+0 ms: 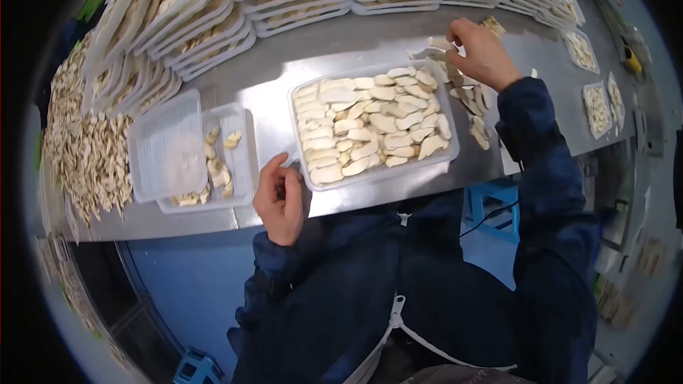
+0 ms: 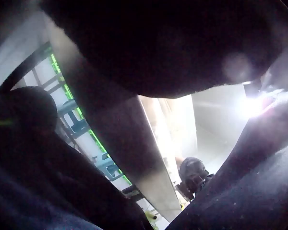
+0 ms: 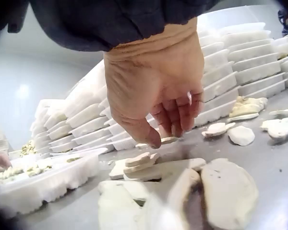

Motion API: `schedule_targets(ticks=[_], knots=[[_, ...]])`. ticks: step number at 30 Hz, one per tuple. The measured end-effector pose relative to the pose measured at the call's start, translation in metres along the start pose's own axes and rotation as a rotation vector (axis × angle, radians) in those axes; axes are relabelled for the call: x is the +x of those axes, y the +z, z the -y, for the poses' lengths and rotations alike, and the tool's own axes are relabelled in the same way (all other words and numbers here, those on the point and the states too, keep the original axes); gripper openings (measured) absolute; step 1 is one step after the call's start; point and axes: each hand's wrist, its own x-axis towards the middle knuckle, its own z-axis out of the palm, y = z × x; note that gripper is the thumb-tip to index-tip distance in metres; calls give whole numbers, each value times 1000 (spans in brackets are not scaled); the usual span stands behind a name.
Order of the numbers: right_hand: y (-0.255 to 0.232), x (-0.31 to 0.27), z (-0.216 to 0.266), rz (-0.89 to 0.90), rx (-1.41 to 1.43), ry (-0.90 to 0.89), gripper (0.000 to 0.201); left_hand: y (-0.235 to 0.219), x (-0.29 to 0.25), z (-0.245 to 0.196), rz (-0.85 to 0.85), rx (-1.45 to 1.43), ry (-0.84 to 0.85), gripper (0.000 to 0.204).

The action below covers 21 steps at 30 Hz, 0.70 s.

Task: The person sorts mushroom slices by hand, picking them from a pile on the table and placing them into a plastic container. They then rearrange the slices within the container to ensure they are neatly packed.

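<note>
Right hand (image 1: 485, 51) nearer, loosely half-open, no grip visible; pale slice (image 1: 439, 43) at its 9 o'clock, long axis roughly 9-3.

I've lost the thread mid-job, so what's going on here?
A person's right hand reaches down over loose slices on the metal table, thumb and fingertips apart. Whether it touches one is unclear. The left hand is loosely curled beside the tray, with nothing visible in it. That tray is covered with pale slices laid close together. Stacked trays of slices stand behind.
</note>
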Motion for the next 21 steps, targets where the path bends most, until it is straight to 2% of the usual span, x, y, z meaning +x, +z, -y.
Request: schedule_targets(ticks=[2,5,8,11,21], knots=[[-14,-4,45,-21,95,-15,17,1,0,-2,-7,-18,-3,29],[-7,-11,107,-64,143,-196,18,1,0,-1,5,-35,-1,29],[10,-10,143,-66,178,-258,16,0,0,3,22,-36,50,30],[19,-4,160,30,110,-261,16,-2,0,2,33,-52,47,31],[30,9,167,76,23,-247,13,-1,0,2,-23,-77,52,29]])
